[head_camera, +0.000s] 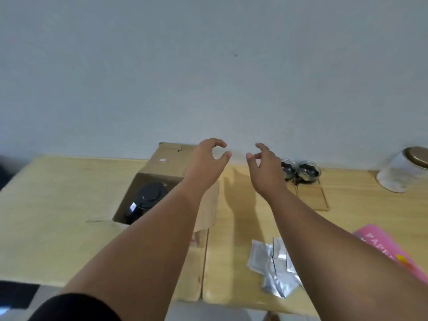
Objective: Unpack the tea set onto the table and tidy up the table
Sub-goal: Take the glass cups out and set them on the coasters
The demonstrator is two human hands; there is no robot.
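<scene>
An open cardboard box point(162, 162) lies on the wooden table point(58, 205) at centre left, with a dark teapot point(144, 201) inside it. Two small glass cups point(300, 172) with dark contents stand by the wall, behind a clear tray point(317, 198). My left hand point(207, 162) hovers above the box's right side, fingers curled apart and empty. My right hand point(265, 167) is raised beside it, just left of the cups, fingers spread and holding nothing.
Several silver sachets point(269, 262) lie near the front edge under my right forearm. A pink packet point(389, 249) sits at the right edge. A glass jar with a metal lid point(403, 169) lies tilted at the far right by the wall.
</scene>
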